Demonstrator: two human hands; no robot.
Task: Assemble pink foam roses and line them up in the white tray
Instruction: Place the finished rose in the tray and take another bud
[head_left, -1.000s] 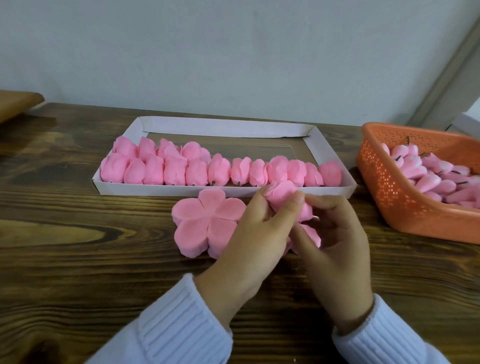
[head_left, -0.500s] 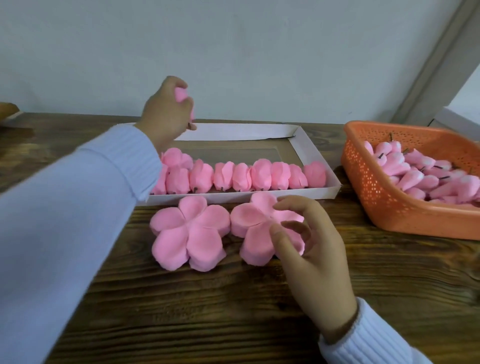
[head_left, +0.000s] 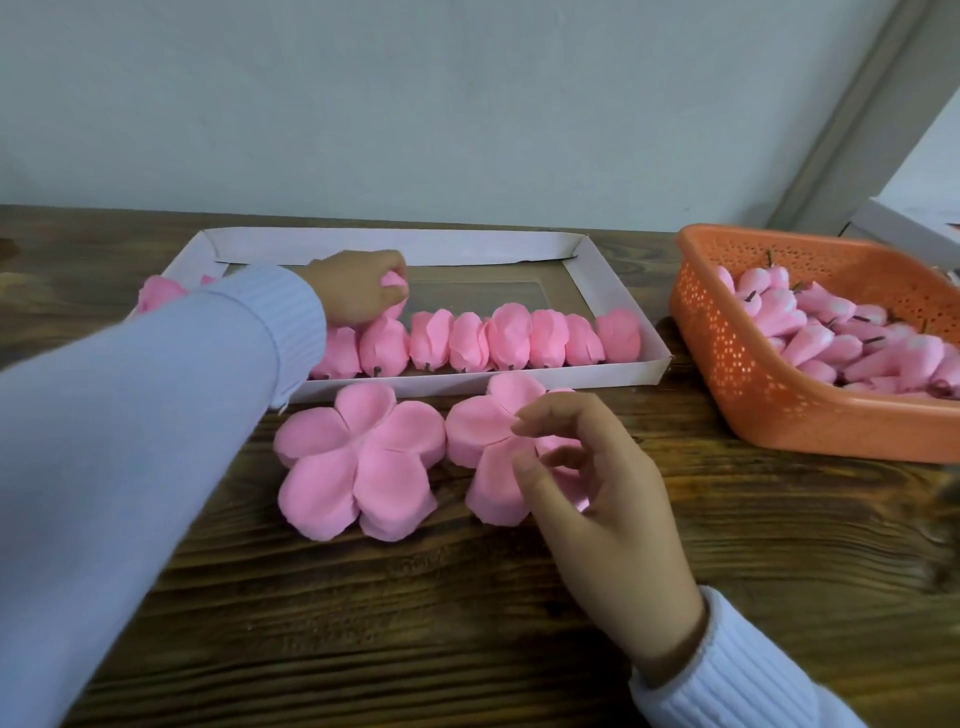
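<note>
My left hand (head_left: 358, 291) reaches into the white tray (head_left: 592, 280) and grips a pink foam rose (head_left: 393, 280), held just behind the row of finished roses (head_left: 519, 343) along the tray's front wall. My sleeve hides the left part of that row. Two stacks of flat five-petal foam pieces lie on the table in front of the tray: the left stack (head_left: 358, 457) and the right stack (head_left: 493, 441). My right hand (head_left: 597, 499) hovers over the right stack with loosely curled fingers, holding nothing.
An orange plastic basket (head_left: 727, 384) at the right holds several pink foam buds with dark stems (head_left: 841, 332). The dark wooden table (head_left: 415, 623) ends at a grey wall behind the tray. A white box corner (head_left: 904, 228) shows behind the basket.
My left hand carried the finished rose from in front of me up over the tray, then lowered it to the row. My right hand let go and stayed over the right petal stack.
</note>
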